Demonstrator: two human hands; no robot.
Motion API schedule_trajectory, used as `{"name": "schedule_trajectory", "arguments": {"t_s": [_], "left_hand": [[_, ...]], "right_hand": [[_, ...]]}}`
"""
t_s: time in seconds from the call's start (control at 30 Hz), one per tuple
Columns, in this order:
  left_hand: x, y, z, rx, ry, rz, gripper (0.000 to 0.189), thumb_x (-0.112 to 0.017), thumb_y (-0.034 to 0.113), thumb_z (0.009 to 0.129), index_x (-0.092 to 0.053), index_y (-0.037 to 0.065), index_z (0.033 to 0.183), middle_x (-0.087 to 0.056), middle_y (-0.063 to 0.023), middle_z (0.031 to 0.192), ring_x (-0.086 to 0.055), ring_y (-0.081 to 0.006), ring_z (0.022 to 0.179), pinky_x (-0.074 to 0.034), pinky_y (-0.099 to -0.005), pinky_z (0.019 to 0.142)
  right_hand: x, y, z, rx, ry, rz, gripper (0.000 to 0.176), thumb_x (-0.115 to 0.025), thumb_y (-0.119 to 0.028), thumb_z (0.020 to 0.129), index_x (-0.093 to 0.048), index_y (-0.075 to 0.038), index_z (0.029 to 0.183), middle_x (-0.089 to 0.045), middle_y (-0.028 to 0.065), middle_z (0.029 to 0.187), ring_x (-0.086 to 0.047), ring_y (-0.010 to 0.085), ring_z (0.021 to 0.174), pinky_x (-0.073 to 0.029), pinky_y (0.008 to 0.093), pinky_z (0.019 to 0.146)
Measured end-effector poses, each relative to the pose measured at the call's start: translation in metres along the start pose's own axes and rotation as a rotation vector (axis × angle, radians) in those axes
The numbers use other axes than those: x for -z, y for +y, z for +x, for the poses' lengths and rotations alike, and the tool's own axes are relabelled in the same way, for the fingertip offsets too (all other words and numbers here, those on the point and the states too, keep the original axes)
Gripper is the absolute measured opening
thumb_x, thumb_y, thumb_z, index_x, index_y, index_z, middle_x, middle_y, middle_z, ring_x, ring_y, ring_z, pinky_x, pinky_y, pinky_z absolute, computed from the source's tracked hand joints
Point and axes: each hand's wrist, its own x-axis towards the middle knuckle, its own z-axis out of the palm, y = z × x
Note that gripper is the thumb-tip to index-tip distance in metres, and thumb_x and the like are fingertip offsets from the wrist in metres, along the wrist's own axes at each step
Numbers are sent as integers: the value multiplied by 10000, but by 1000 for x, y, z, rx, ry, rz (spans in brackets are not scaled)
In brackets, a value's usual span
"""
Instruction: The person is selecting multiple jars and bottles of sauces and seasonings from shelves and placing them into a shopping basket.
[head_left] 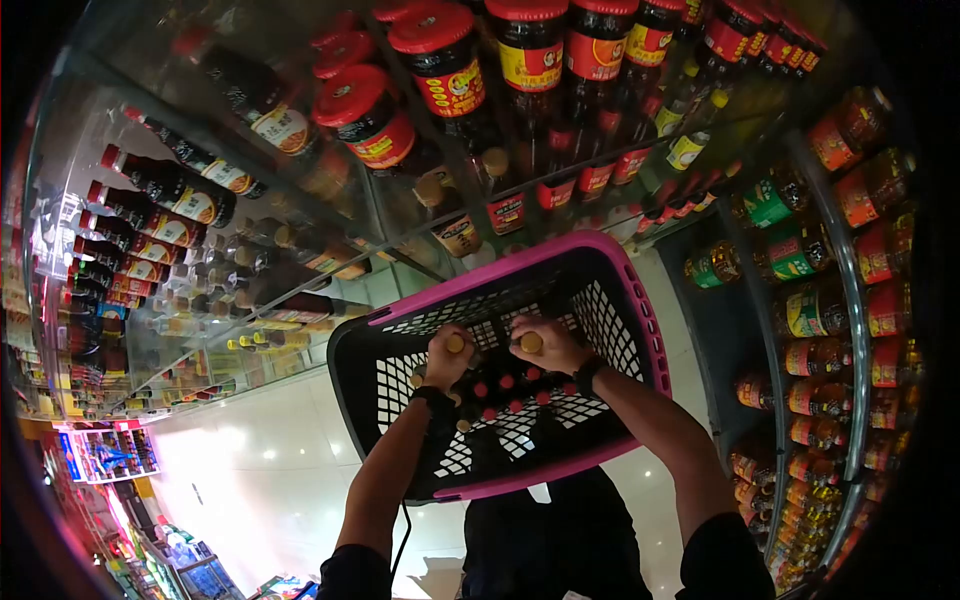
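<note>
Supermarket shelves (190, 205) packed with dark sauce bottles curve around the left of the view. Red-lidded jars (440, 55) run across the top and green- and red-labelled bottles (810, 310) fill the racks on the right, with pale glossy floor (260, 450) below.

1 basket (642, 320), black mesh with a pink rim, sits in the middle of the aisle, straight ahead of the person's dark shirt. Both arms reach into it from below.

The left hand (443, 362) is closed around the neck of the left bottle (455, 343), and the right hand (552, 350) is closed the same way around the right bottle (531, 342). Only a tan cap shows above each fist. The 2 held bottles stand upright side by side and close together. Their long axes point up toward the camera, over the far half of the basket, each directly under its own hand. Neither hand is nearer than the other; they sit level.

Just below the fists, toward the person, a cluster of red-capped bottles (507, 381) stands inside the basket. At least 6 red caps can be counted, and more may be hidden under the wrists. Each wrist carries 1 dark band.
</note>
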Motion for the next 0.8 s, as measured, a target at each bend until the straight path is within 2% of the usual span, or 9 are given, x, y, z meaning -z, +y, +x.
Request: {"name": "schedule_trajectory", "arguments": {"t_s": [0.03, 0.13, 0.23, 0.37, 0.43, 0.47, 0.57, 0.67, 0.8], "left_hand": [[-2, -8, 3, 28, -28, -24, 125, -609, -6, 658, -529, 39, 743, -602, -76, 755, -584, -205, 738, -461, -301, 690], [-11, -56, 8, 14, -37, -18, 132, -617, -1, 656, -534, 51, 745, -601, -73, 756, -567, -240, 791, -450, -324, 733], [-20, -69, 12, 120, -83, 10, 142, -633, 17, 652, -536, 58, 749, -602, -82, 783, -547, -278, 828, -440, -347, 765], [-25, -89, 13, 53, -86, 43, 146, -644, 51, 660, -533, 58, 754, -619, -111, 879, -551, -309, 894, -420, -381, 840], [-23, -95, 13, 2, -86, 257, 146, -643, 80, 673, -527, 55, 759, -614, -142, 988, -533, -330, 996, -347, -428, 950], [-20, -95, 11, 128, -132, 173, 149, -643, 98, 683, -526, 52, 763, -601, -154, 1042, -497, -342, 1075, -250, -461, 1021], [-19, -113, 9, 206, -146, 209, 151, -651, 105, 684, -528, 55, 756, -601, -142, 1041, -505, -347, 1060, -249, -473, 1018], [-23, -120, 7, 61, -210, 305, 149, -658, 111, 681, -534, 62, 748, -604, -118, 1035, -510, -340, 1059, -271, -483, 1005], [-22, -114, 8, 111, -241, 172, 131, -653, 101, 685, -541, 69, 743, -608, -98, 978, -531, -333, 1013, -286, -494, 992]], "right_hand": [[-4, 10, 2, -3, 4, 4, 211, -707, -125, 710, -565, -22, 828, -567, 81, 900, -574, 264, 818, -473, 353, 703], [-15, 39, 9, -130, -307, 35, 245, -736, -183, 683, -592, -67, 843, -545, 106, 1067, -521, 268, 1025, -415, 353, 879], [-26, 60, 19, -176, -451, 13, 254, -733, -207, 688, -597, -70, 855, -549, 102, 1074, -512, 273, 1039, -412, 359, 883], [-53, 93, 15, -184, -396, 23, 290, -735, -230, 683, -612, -81, 899, -517, 117, 1140, -491, 274, 1074, -403, 361, 901], [-65, 104, 9, -190, -230, -25, 299, -746, -217, 679, -621, -89, 919, -484, 93, 1154, -493, 282, 1017, -409, 396, 885], [-67, 110, 10, -277, -334, -10, 357, -740, -258, 686, -629, -132, 1000, -401, 87, 1277, -431, 277, 1121, -386, 390, 943], [-77, 116, 8, -209, -285, -253, 405, -743, -266, 655, -624, -139, 1020, -443, 113, 1210, -440, 277, 1117, -405, 369, 900], [-74, 115, 13, -225, -294, -316, 429, -750, -277, 631, -625, -142, 1019, -457, 93, 1107, -444, 268, 1066, -409, 366, 873], [-85, 119, 8, -235, -221, -257, 444, -755, -264, 621, -621, -136, 1025, -449, 83, 1028, -446, 264, 1015, -394, 372, 870]]}}
